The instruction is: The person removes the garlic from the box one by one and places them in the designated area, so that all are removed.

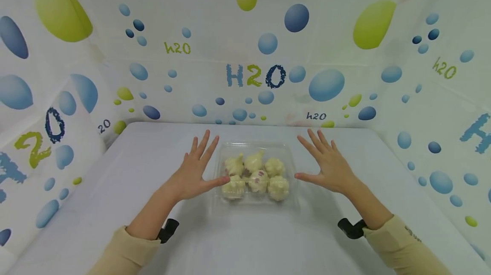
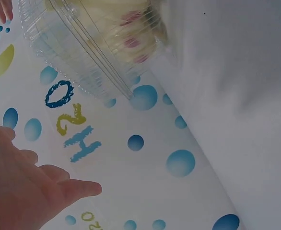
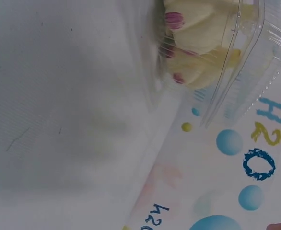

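"H2O" (image 1: 254,75) marks the sheet (image 1: 215,32) behind a clear box (image 1: 249,203) of six cream garlic bulbs (image 1: 258,181), some purple-flecked; left hand (image 1: 193,176) and right hand (image 1: 333,170) flank the box, fingers spread.

Box (image 1: 253,204) of clear, glossy plastic, bulbs (image 1: 254,162) with smooth surface, matt white tabletop (image 1: 253,241), sleeves (image 1: 406,245) of matt cloth

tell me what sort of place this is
Possibly a makeshift filming booth, though that's a guess: H2O-printed sheeting borders a white table at the back and both sides, and a black device shows at each sleeve.
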Tool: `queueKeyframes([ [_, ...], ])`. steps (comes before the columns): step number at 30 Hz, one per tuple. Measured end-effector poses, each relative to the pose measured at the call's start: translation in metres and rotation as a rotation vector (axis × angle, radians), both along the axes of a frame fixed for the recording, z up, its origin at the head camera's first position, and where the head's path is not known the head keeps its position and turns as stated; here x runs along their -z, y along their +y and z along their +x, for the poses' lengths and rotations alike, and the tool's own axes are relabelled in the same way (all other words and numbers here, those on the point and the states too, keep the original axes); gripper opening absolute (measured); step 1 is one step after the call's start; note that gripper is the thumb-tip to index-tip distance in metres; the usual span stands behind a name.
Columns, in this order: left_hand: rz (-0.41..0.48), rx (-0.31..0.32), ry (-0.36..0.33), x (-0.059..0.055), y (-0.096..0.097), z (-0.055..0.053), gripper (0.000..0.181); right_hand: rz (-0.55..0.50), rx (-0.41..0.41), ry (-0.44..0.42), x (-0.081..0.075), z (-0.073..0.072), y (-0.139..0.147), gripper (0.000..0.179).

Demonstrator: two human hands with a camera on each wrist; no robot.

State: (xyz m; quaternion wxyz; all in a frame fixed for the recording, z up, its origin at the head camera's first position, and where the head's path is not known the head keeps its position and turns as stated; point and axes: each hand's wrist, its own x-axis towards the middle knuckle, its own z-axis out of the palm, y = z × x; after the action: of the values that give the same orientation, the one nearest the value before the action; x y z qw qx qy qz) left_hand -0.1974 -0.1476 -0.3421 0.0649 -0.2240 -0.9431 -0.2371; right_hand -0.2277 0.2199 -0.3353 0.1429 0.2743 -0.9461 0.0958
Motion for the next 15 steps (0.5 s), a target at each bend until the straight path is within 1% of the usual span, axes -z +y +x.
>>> queueKeyframes([
  [4,0.054,0.004,-0.043,0.001,0.002,0.002,0.099,-0.022,-0.011,-0.016,0.004,0.001,-0.002,0.094],
  [9,0.157,0.005,-0.116,0.005,0.004,0.005,0.096,-0.056,-0.017,-0.030,0.008,0.002,-0.004,0.095],
  [12,0.200,0.007,-0.137,0.008,0.005,0.006,0.095,-0.081,-0.019,-0.039,0.012,0.002,-0.006,0.095],
  [15,0.215,0.003,-0.145,0.012,0.005,0.006,0.094,-0.095,-0.020,-0.045,0.016,0.003,-0.007,0.096],
])
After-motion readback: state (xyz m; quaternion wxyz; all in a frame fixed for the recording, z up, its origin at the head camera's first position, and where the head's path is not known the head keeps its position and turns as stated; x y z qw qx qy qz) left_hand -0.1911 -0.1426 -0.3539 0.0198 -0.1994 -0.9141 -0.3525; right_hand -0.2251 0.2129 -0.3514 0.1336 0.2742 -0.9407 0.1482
